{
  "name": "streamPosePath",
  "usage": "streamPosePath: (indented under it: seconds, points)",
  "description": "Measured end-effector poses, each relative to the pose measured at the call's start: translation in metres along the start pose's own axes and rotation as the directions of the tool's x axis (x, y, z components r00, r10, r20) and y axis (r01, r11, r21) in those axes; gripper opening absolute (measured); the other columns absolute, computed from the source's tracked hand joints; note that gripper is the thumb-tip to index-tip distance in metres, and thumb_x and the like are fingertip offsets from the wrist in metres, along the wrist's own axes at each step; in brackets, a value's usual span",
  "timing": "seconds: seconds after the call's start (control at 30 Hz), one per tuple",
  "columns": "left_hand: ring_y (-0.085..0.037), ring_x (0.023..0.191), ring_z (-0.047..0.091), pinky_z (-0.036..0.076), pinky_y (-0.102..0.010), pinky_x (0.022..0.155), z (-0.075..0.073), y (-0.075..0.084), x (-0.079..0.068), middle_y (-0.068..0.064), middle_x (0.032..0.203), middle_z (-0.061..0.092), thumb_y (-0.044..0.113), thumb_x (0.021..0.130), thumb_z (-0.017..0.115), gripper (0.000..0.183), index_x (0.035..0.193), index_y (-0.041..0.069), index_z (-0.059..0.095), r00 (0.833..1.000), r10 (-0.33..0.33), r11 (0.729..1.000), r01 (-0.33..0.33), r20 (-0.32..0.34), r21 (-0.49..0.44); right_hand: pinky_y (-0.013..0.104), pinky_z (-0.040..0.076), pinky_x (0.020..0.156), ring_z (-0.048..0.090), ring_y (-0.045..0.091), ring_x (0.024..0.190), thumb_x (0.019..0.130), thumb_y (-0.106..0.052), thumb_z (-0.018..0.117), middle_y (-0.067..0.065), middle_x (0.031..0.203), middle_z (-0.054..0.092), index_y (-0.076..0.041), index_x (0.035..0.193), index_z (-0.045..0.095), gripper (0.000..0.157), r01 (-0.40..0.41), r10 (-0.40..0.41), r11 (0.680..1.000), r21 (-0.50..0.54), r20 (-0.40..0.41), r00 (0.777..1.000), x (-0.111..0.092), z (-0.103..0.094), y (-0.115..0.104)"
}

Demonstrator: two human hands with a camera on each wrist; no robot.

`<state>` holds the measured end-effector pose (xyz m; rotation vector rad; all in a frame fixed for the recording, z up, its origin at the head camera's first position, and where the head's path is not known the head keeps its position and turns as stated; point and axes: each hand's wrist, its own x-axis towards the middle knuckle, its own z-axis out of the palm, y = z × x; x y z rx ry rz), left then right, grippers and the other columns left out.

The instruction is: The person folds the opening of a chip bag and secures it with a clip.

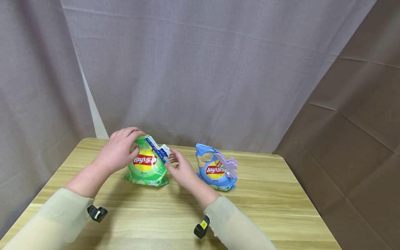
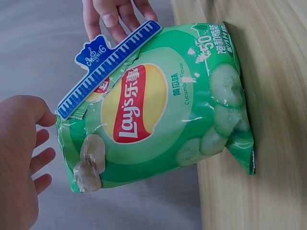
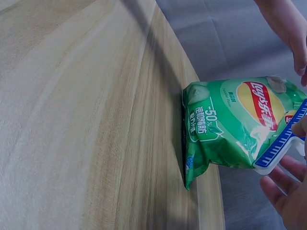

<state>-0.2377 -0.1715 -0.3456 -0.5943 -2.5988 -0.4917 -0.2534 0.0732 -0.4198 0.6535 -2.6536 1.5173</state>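
Note:
A green Lay's chip bag (image 1: 146,165) stands upright on the wooden table. Along its slanted upper right edge sits a blue-and-white bag clip (image 2: 112,69) with a piano-key pattern and the word "Music". My right hand (image 1: 184,170) holds the clip near its lower end, its thumb in front and fingers behind. At the bag's top left is my left hand (image 1: 120,149); a fingertip touches the top corner by the clip's upper end, while the other fingers are loosely bent beside the bag. The bag's back is hidden.
To the right stands a blue Lay's chip bag (image 1: 214,170) with a lilac bag clip (image 1: 228,165) on its upper right edge. Grey curtains (image 1: 200,69) hang behind the table (image 1: 265,208), and a brown cloth (image 1: 353,139) hangs at the right.

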Motion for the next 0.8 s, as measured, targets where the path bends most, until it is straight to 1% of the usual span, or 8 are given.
streamPosePath:
  seconds: [0.2, 0.37, 0.53, 0.67, 0.8]
  points:
    - [-0.036, 0.131, 0.044, 0.028, -0.057, 0.111, -0.001, 0.001, -0.001, -0.014, 0.137, 0.053, 0.010, 0.088, 0.066, 0.044, 0.130, 0.009, 0.059, 1.000, -0.012, 1.000, 0.012, 0.013, 0.004, 0.042, 0.052, 0.094, 0.059, 0.023, 0.113, 0.097, -0.016, 0.062, 0.008, 0.125, 0.061, -0.010, 0.150, 0.038, 0.059, 0.007, -0.007, 1.000, 0.001, 0.007, 1.000, -0.001, 0.000, 0.002]
    - [-0.037, 0.131, 0.044, 0.028, -0.058, 0.111, 0.000, 0.000, -0.001, -0.015, 0.137, 0.053, 0.011, 0.088, 0.067, 0.044, 0.130, 0.008, 0.059, 1.000, -0.008, 1.000, 0.008, 0.011, 0.014, 0.041, 0.052, 0.093, 0.059, 0.022, 0.113, 0.096, -0.016, 0.063, 0.008, 0.125, 0.061, -0.010, 0.151, 0.037, 0.061, 0.013, -0.013, 1.000, -0.003, 0.013, 1.000, 0.000, 0.000, 0.005]
    - [-0.038, 0.131, 0.044, 0.028, -0.059, 0.110, 0.000, 0.001, -0.001, -0.016, 0.138, 0.053, 0.012, 0.088, 0.068, 0.044, 0.131, 0.008, 0.059, 1.000, -0.002, 1.000, 0.002, 0.014, 0.016, 0.037, 0.052, 0.093, 0.059, 0.021, 0.113, 0.096, -0.016, 0.063, 0.006, 0.126, 0.061, -0.010, 0.151, 0.036, 0.061, 0.003, -0.003, 1.000, -0.017, 0.012, 1.000, 0.001, 0.000, 0.008]
    - [-0.037, 0.131, 0.043, 0.028, -0.058, 0.111, 0.000, 0.001, -0.001, -0.016, 0.138, 0.053, 0.012, 0.089, 0.068, 0.043, 0.131, 0.008, 0.059, 1.000, -0.005, 1.000, 0.005, 0.012, 0.022, 0.034, 0.052, 0.092, 0.059, 0.020, 0.113, 0.096, -0.017, 0.063, 0.006, 0.126, 0.061, -0.009, 0.150, 0.037, 0.060, -0.016, 0.016, 1.000, -0.027, 0.006, 1.000, 0.001, 0.000, 0.011]
    - [-0.037, 0.131, 0.044, 0.028, -0.057, 0.111, 0.000, 0.001, -0.001, -0.015, 0.137, 0.053, 0.013, 0.089, 0.068, 0.043, 0.130, 0.008, 0.059, 1.000, -0.004, 1.000, 0.004, 0.004, 0.027, 0.031, 0.052, 0.090, 0.060, 0.020, 0.111, 0.096, -0.016, 0.063, 0.007, 0.125, 0.062, -0.009, 0.149, 0.039, 0.059, -0.017, 0.017, 1.000, -0.023, 0.003, 1.000, 0.002, 0.000, 0.013]
